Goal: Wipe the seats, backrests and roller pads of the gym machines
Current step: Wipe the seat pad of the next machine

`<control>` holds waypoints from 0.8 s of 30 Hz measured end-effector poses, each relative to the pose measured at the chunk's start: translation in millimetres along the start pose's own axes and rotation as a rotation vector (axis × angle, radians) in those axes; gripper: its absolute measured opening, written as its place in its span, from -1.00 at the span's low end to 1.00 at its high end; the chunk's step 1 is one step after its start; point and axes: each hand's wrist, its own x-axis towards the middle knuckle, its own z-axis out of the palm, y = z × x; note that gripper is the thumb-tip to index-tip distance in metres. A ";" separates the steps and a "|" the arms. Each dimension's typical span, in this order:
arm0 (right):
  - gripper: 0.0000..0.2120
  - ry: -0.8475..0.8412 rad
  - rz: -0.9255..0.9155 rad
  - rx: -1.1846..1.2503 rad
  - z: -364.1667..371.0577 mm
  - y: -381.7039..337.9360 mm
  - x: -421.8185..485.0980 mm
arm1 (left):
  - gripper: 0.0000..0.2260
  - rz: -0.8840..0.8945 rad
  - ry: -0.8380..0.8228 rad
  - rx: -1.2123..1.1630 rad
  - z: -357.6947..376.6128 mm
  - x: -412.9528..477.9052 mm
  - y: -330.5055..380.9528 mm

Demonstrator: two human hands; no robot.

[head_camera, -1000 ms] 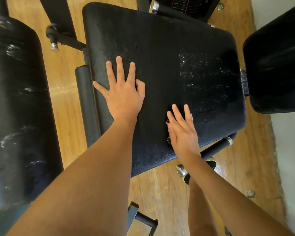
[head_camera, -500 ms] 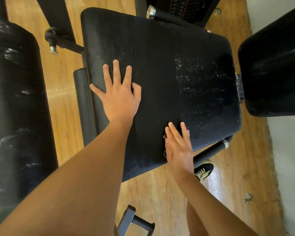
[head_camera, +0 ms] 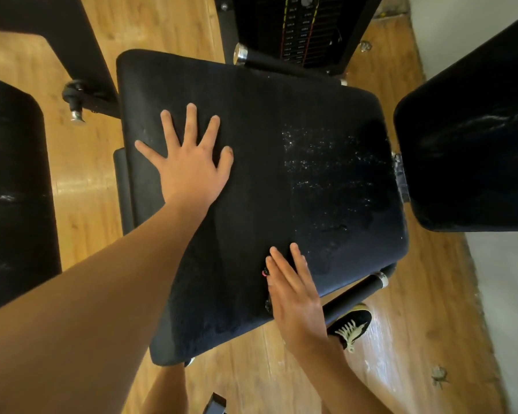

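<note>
Left hand [head_camera: 192,171] splayed flat on black seat [head_camera: 281,115], right hand [head_camera: 296,297] flat at its edge

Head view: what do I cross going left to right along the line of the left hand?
Left black pad → strip of wooden floor → left hand, flat on the seat → white-speckled patch on the seat → right black pad.

Your right hand [head_camera: 293,297] hides most of a small dark thing [head_camera: 264,273] with a pink spot; what it is, you cannot tell. The labels on the weight stack [head_camera: 305,25] are too small to read.
</note>
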 end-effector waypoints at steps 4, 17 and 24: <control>-0.70 0.103 0.053 0.223 -7.3 7.3 9.1 | -0.45 -0.028 0.028 0.035 3.2 -2.8 4.2; -0.68 0.324 0.144 0.351 -26.0 70.4 225.4 | -0.47 -0.032 0.007 0.041 3.3 0.7 5.6; -0.65 0.121 0.249 0.336 -14.3 90.8 322.1 | -0.47 -0.039 0.003 0.064 5.0 1.9 6.4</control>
